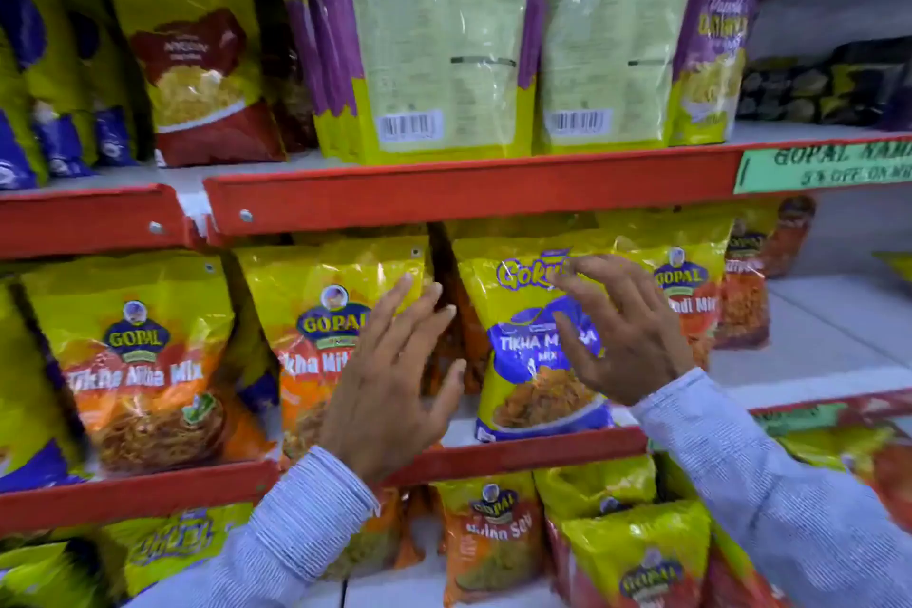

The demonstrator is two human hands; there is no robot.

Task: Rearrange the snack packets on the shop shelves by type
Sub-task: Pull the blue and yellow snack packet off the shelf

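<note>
Both my hands are up at the middle shelf (518,457), fingers spread apart, gripping nothing. My left hand (395,375) sits in front of the right edge of a Gopal Tikha Mitha Mix packet (321,336), fingertips over its upper corner; whether they touch the film I cannot tell. My right hand (622,326) hovers in front of a Gokul Tikha Mitha Mix packet (533,351), yellow with a blue band, standing upright at the shelf's front edge. A narrow dark gap separates the two packets, and my hands flank it.

Further left on the same shelf, a second Gopal Tikha Mitha Mix packet (138,360) leans slightly. Right of my right hand, another Gopal packet (691,286), label partly hidden.

Upper shelf (469,193): two pale green packets (444,40) turned back-out, barcodes showing; a yellow and red packet (197,54) to their left. Green offer tag (829,168) on the upper rail, right.

Lower shelf: Gopal Nylon Sev packet (493,538) between my sleeves.
</note>
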